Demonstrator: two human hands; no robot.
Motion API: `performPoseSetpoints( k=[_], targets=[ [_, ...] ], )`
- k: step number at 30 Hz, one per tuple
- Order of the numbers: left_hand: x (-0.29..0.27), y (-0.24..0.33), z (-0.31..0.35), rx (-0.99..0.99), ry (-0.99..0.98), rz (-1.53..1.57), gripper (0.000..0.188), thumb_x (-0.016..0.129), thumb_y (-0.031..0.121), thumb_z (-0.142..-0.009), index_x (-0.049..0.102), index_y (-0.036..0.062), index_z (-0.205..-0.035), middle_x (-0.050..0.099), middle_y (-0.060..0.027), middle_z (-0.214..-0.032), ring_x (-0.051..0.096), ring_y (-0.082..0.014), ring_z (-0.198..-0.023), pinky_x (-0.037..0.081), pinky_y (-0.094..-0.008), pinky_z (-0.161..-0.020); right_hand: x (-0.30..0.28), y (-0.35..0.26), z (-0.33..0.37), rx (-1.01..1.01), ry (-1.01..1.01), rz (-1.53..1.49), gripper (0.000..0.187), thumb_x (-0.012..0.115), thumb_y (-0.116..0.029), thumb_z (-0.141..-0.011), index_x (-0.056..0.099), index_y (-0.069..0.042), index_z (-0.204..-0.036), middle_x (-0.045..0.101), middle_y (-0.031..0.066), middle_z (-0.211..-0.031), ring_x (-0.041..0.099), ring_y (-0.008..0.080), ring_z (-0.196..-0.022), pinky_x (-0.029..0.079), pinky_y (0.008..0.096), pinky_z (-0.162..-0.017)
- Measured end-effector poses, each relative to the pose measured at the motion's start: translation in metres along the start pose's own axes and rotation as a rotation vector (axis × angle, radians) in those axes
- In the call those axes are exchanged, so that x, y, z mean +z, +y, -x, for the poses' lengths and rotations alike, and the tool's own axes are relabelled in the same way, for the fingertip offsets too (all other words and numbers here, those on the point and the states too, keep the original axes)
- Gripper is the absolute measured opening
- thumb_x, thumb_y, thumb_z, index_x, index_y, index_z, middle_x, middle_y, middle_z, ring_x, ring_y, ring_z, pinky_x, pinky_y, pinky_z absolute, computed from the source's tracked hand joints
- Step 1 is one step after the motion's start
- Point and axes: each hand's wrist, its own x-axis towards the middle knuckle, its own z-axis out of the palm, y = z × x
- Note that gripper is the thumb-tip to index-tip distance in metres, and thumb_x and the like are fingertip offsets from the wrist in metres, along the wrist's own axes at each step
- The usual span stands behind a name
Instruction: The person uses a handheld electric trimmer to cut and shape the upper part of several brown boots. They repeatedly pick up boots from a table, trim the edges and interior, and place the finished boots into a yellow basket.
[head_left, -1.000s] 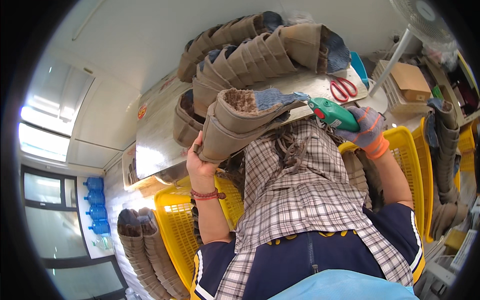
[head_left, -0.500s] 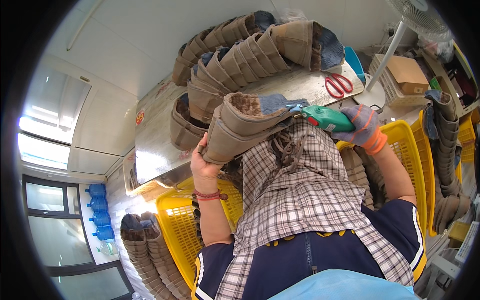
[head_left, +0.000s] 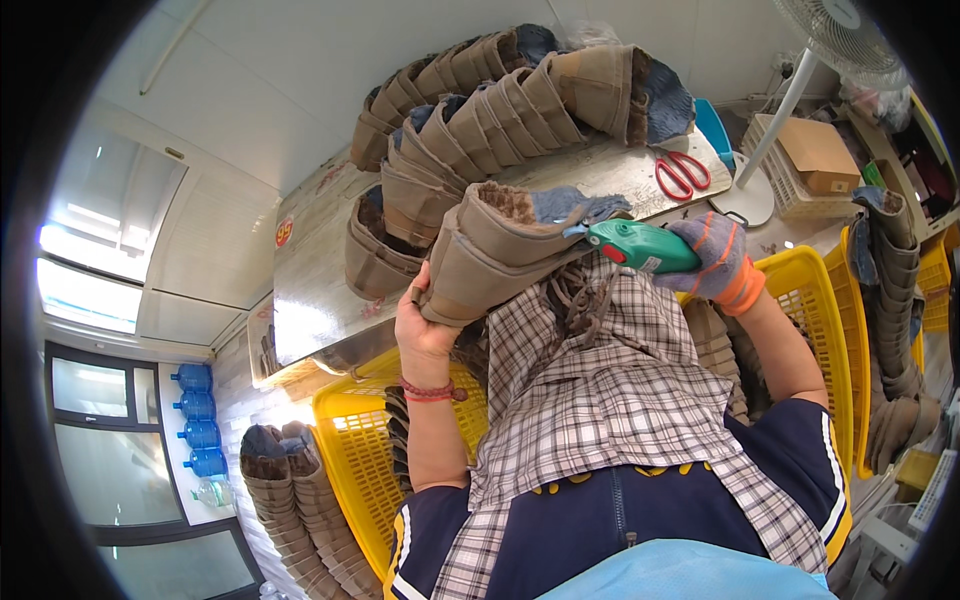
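Note:
My bare left hand [head_left: 425, 318] grips the lower left side of a brown boot upper [head_left: 490, 255] with a furry lining, one piece tucked into another. A loose blue-grey flap of lining spreads out on its right side. In its grey-and-orange glove, my right hand [head_left: 710, 258] is wrapped round a green handheld electric cutter [head_left: 640, 246] with a red button. The cutter's blue-grey tip touches the seam edge under the flap. Brown scraps [head_left: 580, 298] dangle below it over my checked apron.
Rows of nested boot uppers [head_left: 500, 115] lie on the worktable [head_left: 310, 300], with red-handled scissors [head_left: 682, 175] at its right end. Yellow baskets [head_left: 345, 440] stand either side of me, holding more uppers. A fan [head_left: 790, 110] stands at the back right.
The cutter's tip has shifted a little left and down along the upper's edge, and the gloved hand with it. The upper has moved slightly right in my left hand.

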Motion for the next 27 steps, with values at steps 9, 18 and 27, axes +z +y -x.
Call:
performPoseSetpoints(
  k=[9,18,27],
  targets=[
    [0.019,-0.037,0.013,0.215,-0.155,-0.066,0.046,0.06,0.015,-0.09,0.046,0.0046,-0.133,0.049,-0.0118,-0.136,0.046,-0.0301,-0.125,0.034,-0.0516,-0.106,0.005,-0.019,-0.01,0.116,-0.04,-0.054,0.051,0.085,-0.042,-0.057,0.067,-0.005,-0.086,0.063,0.0116,-0.067,0.061,0.0291,-0.059,0.05,0.0352,-0.055],
    [0.019,-0.058,0.016,0.533,-0.317,-0.278,0.052,0.058,0.001,-0.089,0.041,0.0072,-0.137,0.048,-0.0078,-0.136,0.045,-0.026,-0.126,0.035,-0.0449,-0.108,0.022,-0.039,-0.019,0.345,-0.033,-0.339,0.046,0.083,-0.036,-0.065,0.068,-0.001,-0.09,0.066,0.0133,-0.071,0.064,0.0241,-0.06,0.051,0.0323,-0.058],
    [0.007,-0.06,0.014,1.076,-0.331,-1.098,0.036,0.059,-0.003,-0.088,0.054,0.0003,-0.124,0.059,-0.0096,-0.121,0.056,-0.0199,-0.111,0.044,-0.0321,-0.095,0.048,-0.047,-0.017,0.515,0.026,-0.617,0.048,0.083,-0.035,-0.069,0.066,-0.001,-0.097,0.066,0.0104,-0.069,0.064,0.016,-0.061,0.051,0.0285,-0.057]
  ],
)
